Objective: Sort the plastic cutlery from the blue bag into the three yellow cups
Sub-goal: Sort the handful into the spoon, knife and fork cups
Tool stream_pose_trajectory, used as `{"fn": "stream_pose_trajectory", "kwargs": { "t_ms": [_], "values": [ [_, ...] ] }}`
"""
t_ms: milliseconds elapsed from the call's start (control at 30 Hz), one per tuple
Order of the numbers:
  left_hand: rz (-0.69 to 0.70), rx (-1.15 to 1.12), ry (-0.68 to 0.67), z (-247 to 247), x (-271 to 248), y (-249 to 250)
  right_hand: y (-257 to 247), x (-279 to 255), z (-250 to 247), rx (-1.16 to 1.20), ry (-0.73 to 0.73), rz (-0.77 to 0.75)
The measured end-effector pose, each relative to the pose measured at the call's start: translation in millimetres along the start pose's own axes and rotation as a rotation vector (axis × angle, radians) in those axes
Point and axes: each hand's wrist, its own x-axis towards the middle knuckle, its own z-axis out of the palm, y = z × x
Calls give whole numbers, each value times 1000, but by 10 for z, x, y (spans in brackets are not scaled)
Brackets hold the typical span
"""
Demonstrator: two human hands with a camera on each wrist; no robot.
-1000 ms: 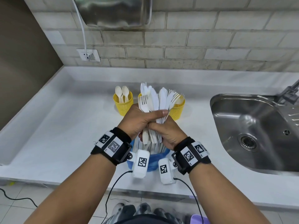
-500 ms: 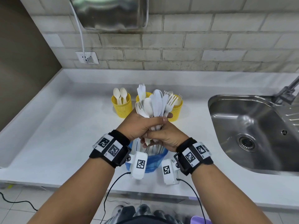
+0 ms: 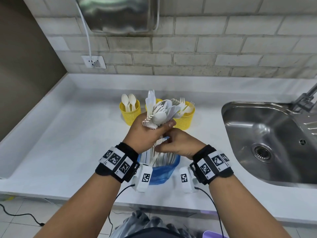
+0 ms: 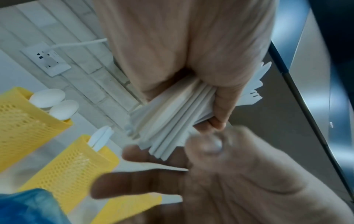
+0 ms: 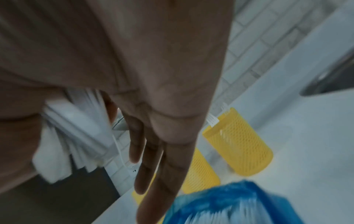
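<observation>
My left hand [image 3: 152,130] grips a thick bundle of white plastic cutlery [image 3: 160,114], heads fanned up and tilted right, above the blue bag [image 3: 163,171]. More cutlery stands in the bag. My right hand [image 3: 178,145] sits just below the bundle with straight fingers [image 5: 153,151] by the handle ends [image 4: 168,136]; it holds nothing. Three yellow mesh cups stand behind: the left cup [image 3: 130,112] holds spoons, the middle cup [image 3: 158,101], mostly hidden by the bundle, holds knives [image 4: 101,137], and the right cup [image 3: 186,120] holds forks.
A steel sink [image 3: 267,140] with a tap [image 3: 307,98] lies in the white counter [image 3: 68,134] to the right. A wall socket [image 3: 93,61] with a white cable and a steel dispenser [image 3: 120,14] are on the brick wall. The counter's front edge is near the bag.
My right hand has let go of the bundle and straightened its fingers below it. The left hand has tilted the bundle's heads to the right and lowered it slightly.
</observation>
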Motion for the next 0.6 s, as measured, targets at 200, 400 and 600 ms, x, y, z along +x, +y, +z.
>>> {"fn": "stream_pose_trajectory", "kwargs": {
  "t_ms": [200,400,600],
  "values": [
    [-53,9,43,-218,38,-106,-108,-72,-324,-143,399,-100],
    [-89,-156,18,-291,75,-187,-679,-103,-285,-40,648,-422],
    [-135,-160,-66,-455,154,-191,-760,286,-127,-215,630,-429]
  ]
}}
